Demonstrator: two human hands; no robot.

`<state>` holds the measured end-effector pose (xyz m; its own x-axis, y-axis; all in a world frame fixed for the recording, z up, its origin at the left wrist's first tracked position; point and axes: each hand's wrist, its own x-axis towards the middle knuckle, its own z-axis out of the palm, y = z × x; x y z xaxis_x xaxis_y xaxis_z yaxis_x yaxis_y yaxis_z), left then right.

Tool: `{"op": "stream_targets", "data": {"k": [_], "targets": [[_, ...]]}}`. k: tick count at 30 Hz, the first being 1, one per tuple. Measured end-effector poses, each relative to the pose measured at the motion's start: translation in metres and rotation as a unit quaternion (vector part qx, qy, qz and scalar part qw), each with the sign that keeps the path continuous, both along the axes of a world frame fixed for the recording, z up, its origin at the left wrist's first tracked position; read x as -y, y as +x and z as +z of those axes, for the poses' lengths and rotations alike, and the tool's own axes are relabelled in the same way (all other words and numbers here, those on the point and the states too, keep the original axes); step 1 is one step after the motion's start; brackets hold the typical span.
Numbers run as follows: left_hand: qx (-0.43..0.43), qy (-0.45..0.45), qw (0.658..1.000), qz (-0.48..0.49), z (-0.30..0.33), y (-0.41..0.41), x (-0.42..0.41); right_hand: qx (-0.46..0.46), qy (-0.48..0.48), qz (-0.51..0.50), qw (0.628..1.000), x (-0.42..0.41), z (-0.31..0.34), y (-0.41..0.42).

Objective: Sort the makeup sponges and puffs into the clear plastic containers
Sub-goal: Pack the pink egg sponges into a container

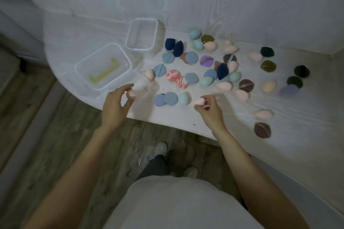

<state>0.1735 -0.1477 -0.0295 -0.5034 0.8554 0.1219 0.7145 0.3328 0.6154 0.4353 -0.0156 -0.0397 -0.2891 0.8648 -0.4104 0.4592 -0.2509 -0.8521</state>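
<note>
Several makeup sponges and flat puffs in pink, teal, blue, navy, brown and dark green lie spread over the white table [186, 117]. My left hand [116, 104] holds a pink egg-shaped sponge [132, 94] in its fingertips, just right of the near clear container [81, 65], which has a yellow-green piece [104, 75] in it. My right hand [209, 108] pinches another pink sponge [198, 101] near the table's front edge. A second clear container [130, 41] stands further back and looks empty.
A white wall [223, 5] runs behind the table. The table's curved front edge [167, 122] drops to a wood-look floor [55, 135]. Two blue round puffs [165, 99] and a teal sponge [184, 98] lie between my hands. My legs and shoes [161, 148] are below.
</note>
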Motion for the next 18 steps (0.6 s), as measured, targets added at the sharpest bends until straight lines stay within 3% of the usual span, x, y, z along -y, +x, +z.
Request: {"op": "stream_targets", "data": {"k": [7, 12, 18], "targets": [[-0.072, -0.147, 0.986, -0.04, -0.014, -0.048, 0.032, -0.087, -0.003, 0.089, 0.992, 0.03, 0.013, -0.061], [-0.087, -0.231, 0.963, -0.112, -0.015, -0.06, 0.02, -0.091, -0.012, 0.087, 0.992, 0.039, 0.013, -0.094], [-0.073, -0.251, 0.948, -0.18, -0.016, -0.071, 0.028, -0.1, -0.021, 0.1, 0.99, 0.041, 0.009, -0.129]]}}
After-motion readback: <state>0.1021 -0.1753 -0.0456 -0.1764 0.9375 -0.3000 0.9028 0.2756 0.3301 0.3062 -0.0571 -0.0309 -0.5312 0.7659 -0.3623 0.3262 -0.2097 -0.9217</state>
